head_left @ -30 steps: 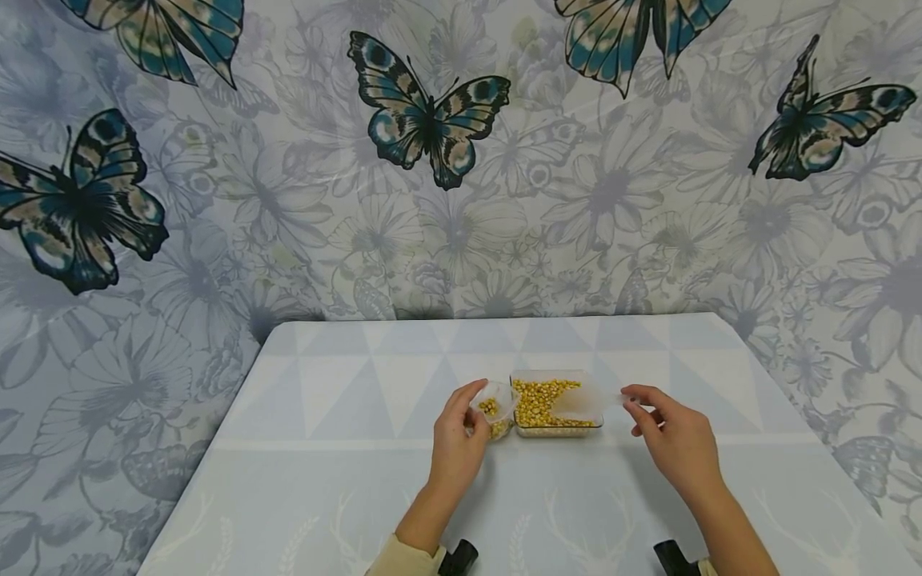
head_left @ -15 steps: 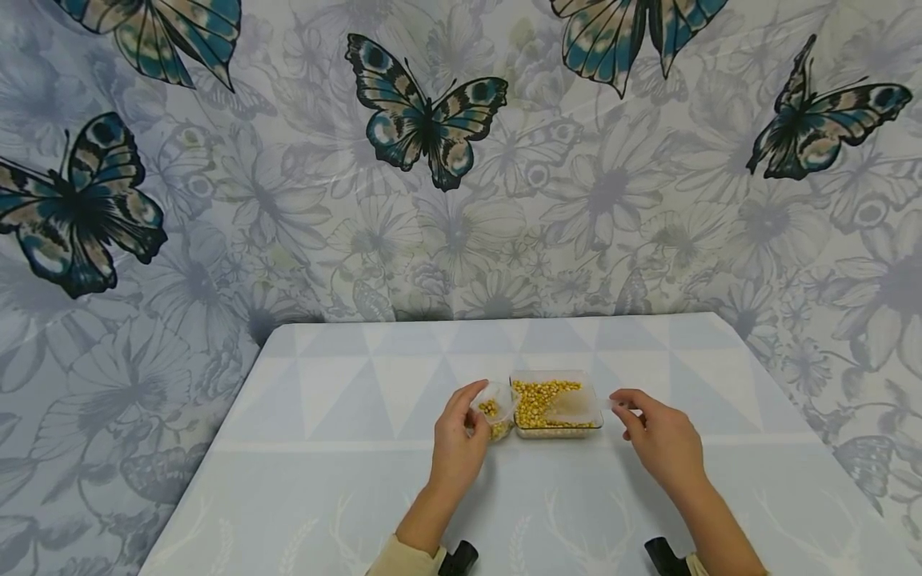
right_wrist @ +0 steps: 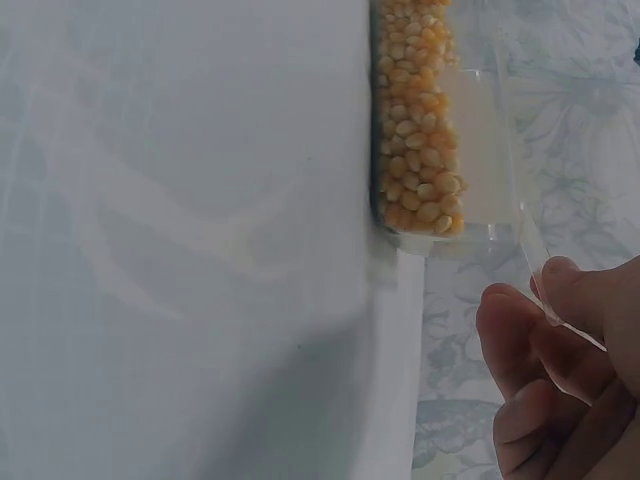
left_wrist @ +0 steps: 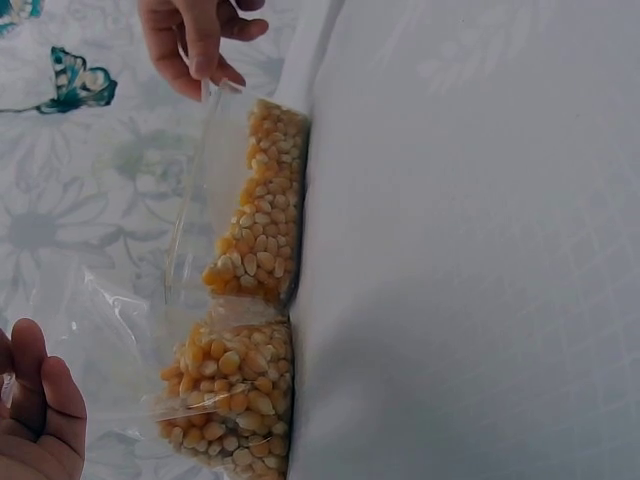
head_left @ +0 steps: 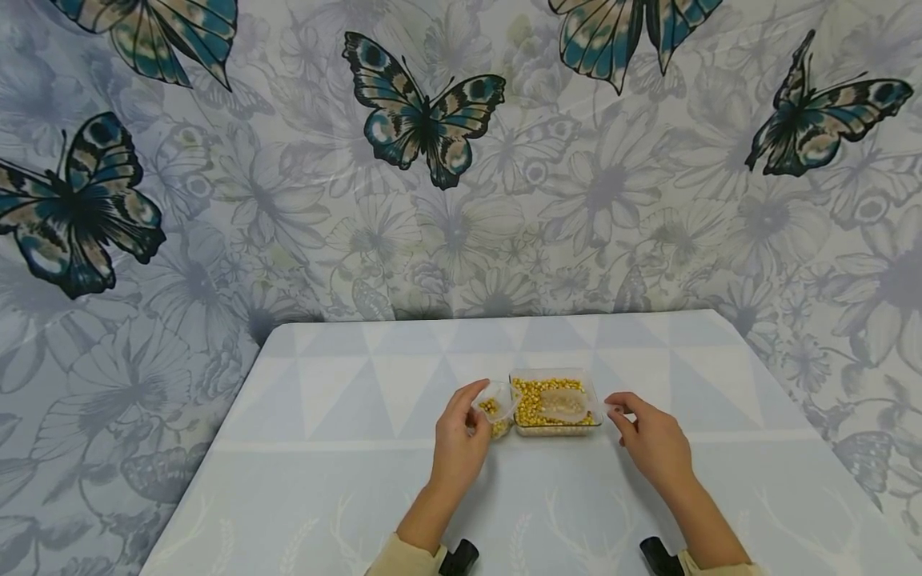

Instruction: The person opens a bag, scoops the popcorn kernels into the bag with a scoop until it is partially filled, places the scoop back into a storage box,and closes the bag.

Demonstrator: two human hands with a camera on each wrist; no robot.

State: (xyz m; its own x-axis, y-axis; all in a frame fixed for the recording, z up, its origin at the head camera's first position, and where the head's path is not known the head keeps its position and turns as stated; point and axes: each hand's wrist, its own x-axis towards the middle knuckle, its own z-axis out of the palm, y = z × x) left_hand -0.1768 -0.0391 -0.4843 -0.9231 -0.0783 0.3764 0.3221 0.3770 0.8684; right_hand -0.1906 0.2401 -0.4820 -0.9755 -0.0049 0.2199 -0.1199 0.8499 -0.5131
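A clear rectangular container [head_left: 556, 430] of yellow corn kernels [right_wrist: 415, 150] stands on the table. My right hand [head_left: 657, 444], at its right end, pinches the thin handle [right_wrist: 537, 250] of a translucent scoop between thumb and fingers. The bowl of that scoop [head_left: 564, 405] lies inside the container, over the kernels. On the container's left, a clear plastic bag [left_wrist: 230, 395] with corn in its lower part stands close against it. My left hand [head_left: 458, 440] holds the bag's open mouth [head_left: 499, 394], thumb and fingers spread around its left side.
The pale patterned table [head_left: 346, 480] reaches back to a flowered cloth [head_left: 461, 240] with butterflies. A black wrist camera [head_left: 458, 558] sits at the left sleeve and another black camera [head_left: 660, 556] at the right.
My right hand has moved left toward the container, and the scoop's bowl has shifted left and now shows more of its rounded outline among the kernels. My left hand keeps its place at the bag.
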